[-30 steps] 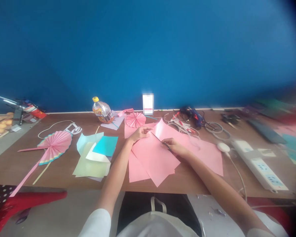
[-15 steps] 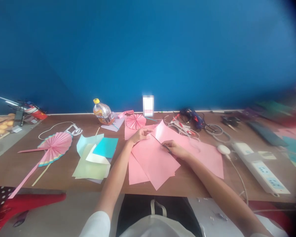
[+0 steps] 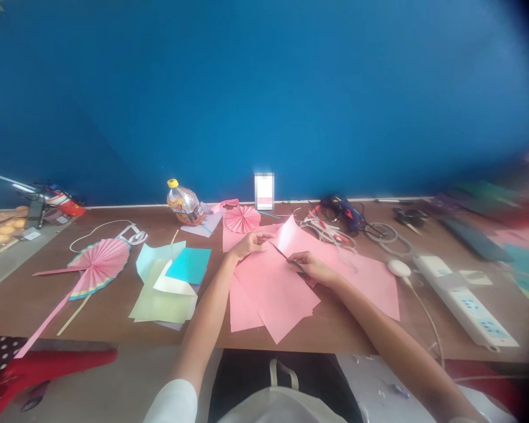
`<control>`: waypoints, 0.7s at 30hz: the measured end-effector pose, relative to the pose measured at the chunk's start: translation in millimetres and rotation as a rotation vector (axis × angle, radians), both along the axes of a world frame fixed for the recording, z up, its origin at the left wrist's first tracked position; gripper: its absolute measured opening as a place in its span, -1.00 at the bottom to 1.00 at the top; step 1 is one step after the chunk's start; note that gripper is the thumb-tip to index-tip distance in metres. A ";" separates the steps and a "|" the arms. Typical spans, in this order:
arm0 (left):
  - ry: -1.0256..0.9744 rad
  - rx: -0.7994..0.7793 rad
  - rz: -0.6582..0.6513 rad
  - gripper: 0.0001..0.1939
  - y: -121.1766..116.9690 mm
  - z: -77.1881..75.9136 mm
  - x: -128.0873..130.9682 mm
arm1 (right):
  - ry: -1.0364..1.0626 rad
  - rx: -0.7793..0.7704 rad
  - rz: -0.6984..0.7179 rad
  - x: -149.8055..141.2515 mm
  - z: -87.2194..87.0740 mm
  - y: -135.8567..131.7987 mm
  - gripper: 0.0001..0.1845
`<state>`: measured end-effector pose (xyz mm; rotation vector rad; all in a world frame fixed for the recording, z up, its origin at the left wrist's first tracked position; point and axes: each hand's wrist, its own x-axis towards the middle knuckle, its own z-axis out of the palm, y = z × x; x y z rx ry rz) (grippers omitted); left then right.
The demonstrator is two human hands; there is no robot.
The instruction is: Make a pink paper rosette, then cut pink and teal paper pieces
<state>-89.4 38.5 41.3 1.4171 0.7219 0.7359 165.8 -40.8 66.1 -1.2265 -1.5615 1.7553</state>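
Note:
Several pink paper sheets lie overlapped on the brown table in front of me. My left hand pinches the far corner of the top pink sheet. My right hand is closed on dark scissors, whose blades point toward my left hand and sit in the paper. A part of the sheet beyond the blades curls upward.
Left of the pink sheets lie pale green, white and teal papers and a pink folded paper fan. A small pink rosette and a plastic bottle stand at the back. Cables, a mouse and a power strip are on the right.
The scissors have moved a little farther through the pink sheet toward my left hand. The cut part beyond them has lifted slightly more.

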 end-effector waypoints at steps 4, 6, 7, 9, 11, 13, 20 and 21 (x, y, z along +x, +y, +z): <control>0.009 -0.007 -0.002 -0.37 -0.4 0.9 -0.1 | 0.025 -0.026 -0.004 -1.4 -5.0 1.8 -0.52; 0.021 -0.008 -0.006 -0.36 -0.2 0.9 -0.4 | 0.045 -0.028 0.003 -1.8 -9.5 3.6 -0.53; 0.025 -0.008 -0.009 -0.36 -0.1 0.9 -0.5 | 0.055 -0.024 0.006 -2.0 -11.6 4.5 -0.54; 0.029 -0.008 -0.014 -0.37 0.0 1.1 -0.5 | 0.070 -0.010 0.001 -2.8 -13.6 5.7 -0.55; 0.034 -0.005 -0.017 -0.37 0.0 1.4 -0.1 | 0.068 -0.001 -0.010 -4.1 -11.5 5.5 -0.55; 0.041 -0.004 -0.020 -0.37 -0.2 1.6 0.6 | 0.040 0.004 -0.009 -5.7 -5.7 4.0 -0.56; 0.033 0.002 -0.020 -0.38 -1.5 2.3 1.5 | 0.026 0.026 0.004 -8.1 5.3 0.0 -0.59; 0.034 0.001 -0.019 -0.37 -1.8 2.4 1.4 | 0.030 0.028 0.004 -8.2 4.2 0.1 -0.59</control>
